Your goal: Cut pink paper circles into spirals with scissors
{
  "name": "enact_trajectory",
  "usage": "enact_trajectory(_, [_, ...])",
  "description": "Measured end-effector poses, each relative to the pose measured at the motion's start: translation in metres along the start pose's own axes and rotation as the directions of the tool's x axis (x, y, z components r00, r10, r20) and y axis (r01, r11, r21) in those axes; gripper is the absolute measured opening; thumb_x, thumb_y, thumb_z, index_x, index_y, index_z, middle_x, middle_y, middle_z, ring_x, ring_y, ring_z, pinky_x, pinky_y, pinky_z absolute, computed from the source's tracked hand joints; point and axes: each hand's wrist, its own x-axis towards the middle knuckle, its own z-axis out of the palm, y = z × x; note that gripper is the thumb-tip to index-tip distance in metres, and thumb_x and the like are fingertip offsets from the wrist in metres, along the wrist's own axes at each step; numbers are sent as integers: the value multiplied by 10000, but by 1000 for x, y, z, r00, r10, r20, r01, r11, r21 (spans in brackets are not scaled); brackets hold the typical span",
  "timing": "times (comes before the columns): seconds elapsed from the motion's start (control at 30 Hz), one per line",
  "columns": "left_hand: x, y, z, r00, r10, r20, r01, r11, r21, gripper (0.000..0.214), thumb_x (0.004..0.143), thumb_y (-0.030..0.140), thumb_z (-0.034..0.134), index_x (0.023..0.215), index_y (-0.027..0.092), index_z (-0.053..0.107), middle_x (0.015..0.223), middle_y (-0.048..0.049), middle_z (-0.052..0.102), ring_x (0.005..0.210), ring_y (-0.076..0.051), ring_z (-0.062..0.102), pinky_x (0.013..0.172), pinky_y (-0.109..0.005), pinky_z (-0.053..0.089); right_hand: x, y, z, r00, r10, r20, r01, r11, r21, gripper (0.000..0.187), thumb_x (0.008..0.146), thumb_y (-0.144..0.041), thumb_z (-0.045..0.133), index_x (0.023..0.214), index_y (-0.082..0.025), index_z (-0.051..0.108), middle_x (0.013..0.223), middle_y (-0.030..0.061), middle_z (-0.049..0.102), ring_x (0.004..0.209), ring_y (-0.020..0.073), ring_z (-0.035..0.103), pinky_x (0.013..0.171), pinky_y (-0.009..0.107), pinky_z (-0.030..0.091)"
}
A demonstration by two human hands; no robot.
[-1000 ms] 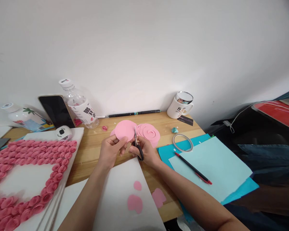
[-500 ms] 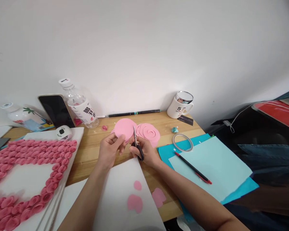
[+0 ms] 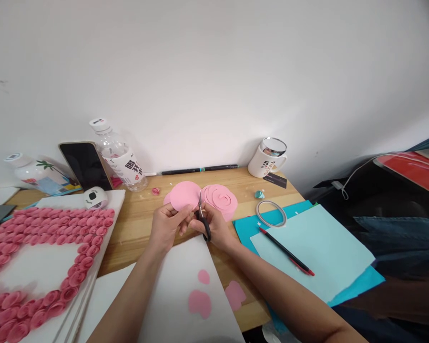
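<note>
My left hand (image 3: 169,224) pinches a round pink paper disc (image 3: 184,194) by its lower edge, thumb on top. In my right hand (image 3: 216,226) are black-handled scissors (image 3: 206,227), their blades pointing up at the disc's right edge. Whether the blades are parted is too small to tell. Just behind the hands lies a pink paper spiral (image 3: 219,197) on the wooden table. Pink paper scraps (image 3: 200,303) rest on a white board (image 3: 178,281) under my forearms.
At left, rolled pink paper flowers (image 3: 78,276) frame a white board. A water bottle (image 3: 123,162) and a phone (image 3: 82,164) stand behind it. A mug (image 3: 268,159) is by the wall. To the right, a tape roll (image 3: 270,213) and a pen (image 3: 286,251) lie on blue paper (image 3: 318,252).
The disc and both hands have shifted slightly down in view, with my left hand a little farther right. The scissors stay at the disc's right edge.
</note>
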Motion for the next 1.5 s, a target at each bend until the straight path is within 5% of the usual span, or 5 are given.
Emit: enact_trajectory(1.5, [1, 2, -2, 999, 28, -23, -30, 996, -83, 230, 625, 289, 727, 528, 121, 604, 470, 17, 569, 329, -43, 431, 326, -178, 327, -2, 2, -1, 994, 91, 53, -89, 996, -26, 430, 601, -430, 775, 831, -173, 518, 523, -68, 477, 443, 75, 409, 440, 198, 314])
